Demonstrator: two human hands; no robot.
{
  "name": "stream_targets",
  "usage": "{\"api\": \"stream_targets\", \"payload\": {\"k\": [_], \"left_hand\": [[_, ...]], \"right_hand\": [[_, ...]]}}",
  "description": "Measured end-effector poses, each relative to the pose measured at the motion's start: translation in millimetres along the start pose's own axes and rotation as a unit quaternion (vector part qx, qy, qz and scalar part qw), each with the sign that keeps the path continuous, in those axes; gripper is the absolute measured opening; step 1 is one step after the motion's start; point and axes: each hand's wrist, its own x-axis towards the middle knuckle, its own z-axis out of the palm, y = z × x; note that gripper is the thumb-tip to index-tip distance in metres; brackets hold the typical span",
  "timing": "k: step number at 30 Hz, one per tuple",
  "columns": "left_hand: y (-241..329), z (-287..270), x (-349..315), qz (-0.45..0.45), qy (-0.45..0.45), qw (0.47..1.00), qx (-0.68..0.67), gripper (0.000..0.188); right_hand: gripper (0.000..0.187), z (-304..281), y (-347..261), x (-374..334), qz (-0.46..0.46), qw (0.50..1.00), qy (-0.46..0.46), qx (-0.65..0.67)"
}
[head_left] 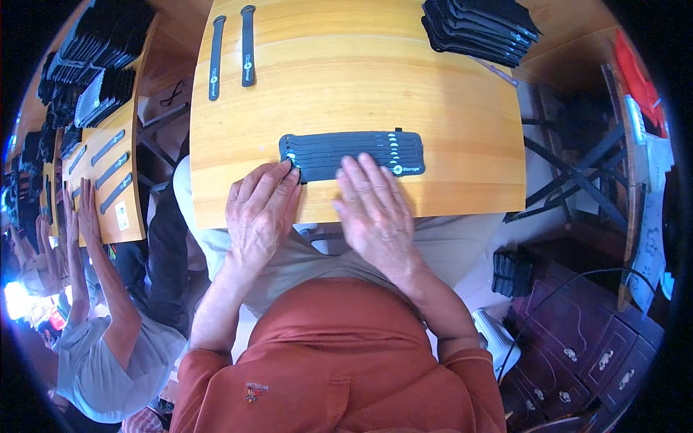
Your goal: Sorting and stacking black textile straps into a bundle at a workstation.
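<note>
A fanned row of several dark storage straps [339,150] lies across the near part of the wooden table [346,94], each overlapping the one beside it. My left hand [261,206] is at the row's left end, its thumb and fingertips closed on the end of the nearest strap. Stretched out flat, the fingers of my right hand [375,206] rest on the near edge of the row, right of its middle. Two single straps, a left one [216,58] and a right one [247,47], lie apart at the table's far left.
A pile of dark straps [476,32] stands at the far right, with a thin purple stick-like tool [498,72] beside it. On the left, a co-worker's hands [88,213] reach to another table [130,209] holding straps and piles. Dark drawers [585,346] stand at lower right.
</note>
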Motion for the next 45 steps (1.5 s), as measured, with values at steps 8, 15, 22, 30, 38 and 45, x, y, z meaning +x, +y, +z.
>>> {"api": "stream_targets", "payload": {"k": [8,15,22,30,38,45], "left_hand": [[-7.0,0.8,0.6,0.017,0.0,1.0,-0.003,0.026],[-11.9,2.8,-8.3,0.027,0.005,0.999,-0.026,0.032],[-18.7,-13.0,-15.9,0.076,-0.175,0.981,0.026,0.072],[-38.3,-25.6,-20.1,0.088,-0.191,0.978,-0.003,0.066],[-45.3,-30.7,-26.5,0.02,-0.152,0.986,-0.068,0.062],[-48.7,-25.6,-28.7,-0.037,-0.087,0.981,-0.171,0.054]], "right_hand": [[0.035,-29.9,51.8,-30.9,0.07,0.996,0.051,-0.02],[0.035,-27.0,47.9,-29.4,0.071,0.995,0.059,-0.03],[0.036,-32.3,46.8,-31.2,0.071,0.995,0.046,-0.056],[0.033,-36.8,46.9,-32.2,0.067,0.996,0.039,-0.05],[0.021,-48.3,44.8,-10.0,0.056,0.996,0.059,-0.035],[0.025,-10.8,-1.3,104.0,-0.062,0.984,0.099,0.134]]}}
